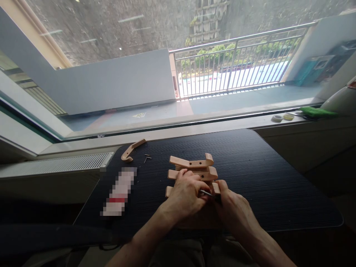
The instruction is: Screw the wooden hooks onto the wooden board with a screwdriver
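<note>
Several wooden hooks lie in a row on a wooden base that is mostly hidden under my hands. The far hook (191, 162) and the middle hook (208, 175) each show dark screw holes. My left hand (187, 191) is closed over the near hook (169, 191), its fingers resting across the pieces. My right hand (232, 202) is closed on what looks like a screwdriver (206, 193); its thin metal shaft points left toward my left fingertips, and its dark handle is mostly hidden. The right fingers also touch the near hook's upturned end.
A loose wooden hook (130, 151) lies at the dark table's (250, 167) far left, beside several small screws (147, 158). A blurred pinkish packet (119, 193) is on the left. Tape rolls (278, 118) and a green cloth (318, 112) sit on the windowsill.
</note>
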Tool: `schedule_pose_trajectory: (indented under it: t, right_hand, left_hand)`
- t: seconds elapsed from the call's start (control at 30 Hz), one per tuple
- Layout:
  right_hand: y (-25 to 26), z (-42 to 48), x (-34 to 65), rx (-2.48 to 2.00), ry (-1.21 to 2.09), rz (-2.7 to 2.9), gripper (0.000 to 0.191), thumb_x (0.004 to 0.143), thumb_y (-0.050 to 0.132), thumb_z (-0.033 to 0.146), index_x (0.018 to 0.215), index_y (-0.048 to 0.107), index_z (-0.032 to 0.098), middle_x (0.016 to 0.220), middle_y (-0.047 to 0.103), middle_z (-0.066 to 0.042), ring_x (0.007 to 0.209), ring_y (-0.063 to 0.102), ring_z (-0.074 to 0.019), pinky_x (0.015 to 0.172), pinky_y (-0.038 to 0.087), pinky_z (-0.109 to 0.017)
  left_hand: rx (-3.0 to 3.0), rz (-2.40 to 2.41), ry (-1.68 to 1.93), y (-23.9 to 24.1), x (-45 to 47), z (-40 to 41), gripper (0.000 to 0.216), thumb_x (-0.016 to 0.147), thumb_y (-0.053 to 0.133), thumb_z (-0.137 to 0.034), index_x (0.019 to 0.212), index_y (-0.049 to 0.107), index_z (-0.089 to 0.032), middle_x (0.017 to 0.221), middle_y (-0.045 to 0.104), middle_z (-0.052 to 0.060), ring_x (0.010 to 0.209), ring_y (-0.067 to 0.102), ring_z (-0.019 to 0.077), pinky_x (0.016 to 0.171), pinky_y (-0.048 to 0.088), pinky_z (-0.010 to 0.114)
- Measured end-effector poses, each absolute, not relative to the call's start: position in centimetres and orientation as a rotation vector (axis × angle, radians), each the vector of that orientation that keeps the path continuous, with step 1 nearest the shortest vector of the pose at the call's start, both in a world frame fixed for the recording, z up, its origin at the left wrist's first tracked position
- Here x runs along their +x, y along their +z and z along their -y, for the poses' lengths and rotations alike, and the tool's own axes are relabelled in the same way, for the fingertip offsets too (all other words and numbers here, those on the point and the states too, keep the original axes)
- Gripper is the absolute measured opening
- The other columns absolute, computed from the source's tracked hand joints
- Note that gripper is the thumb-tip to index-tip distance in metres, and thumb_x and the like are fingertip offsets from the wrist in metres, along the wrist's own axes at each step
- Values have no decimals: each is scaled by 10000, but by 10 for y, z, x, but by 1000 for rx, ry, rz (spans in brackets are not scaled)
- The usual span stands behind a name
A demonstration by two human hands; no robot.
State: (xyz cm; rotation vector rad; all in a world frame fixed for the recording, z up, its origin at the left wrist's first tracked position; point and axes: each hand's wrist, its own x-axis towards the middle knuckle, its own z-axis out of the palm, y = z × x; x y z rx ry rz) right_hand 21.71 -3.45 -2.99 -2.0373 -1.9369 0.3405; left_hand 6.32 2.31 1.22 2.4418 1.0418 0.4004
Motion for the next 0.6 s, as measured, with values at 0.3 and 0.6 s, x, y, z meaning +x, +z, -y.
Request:
schedule_pose_trajectory:
  t: [0.3, 0.6]
  right_hand:
    - [-31, 34, 217, -2042, 332, 1937, 163, 813, 488, 94, 950, 446, 171, 661, 664, -35, 623, 661, -218, 515, 269, -251]
    - [-29, 35, 217, -2032, 290, 1929, 125, 823, 484, 116, 920, 443, 182, 620, 634, -6, 564, 626, -178, 502, 255, -243]
  left_hand:
    - [2524, -1093, 429, 17, 64, -20, 110, 748, 590, -165, 739, 682, -225, 833, 676, -3, 920, 534, 197, 1050, 270, 441]
    - [2512, -1098, 439, 16, 62, -19, 122, 774, 589, -173, 790, 692, -236, 851, 697, -12, 951, 538, 204, 1084, 218, 453]
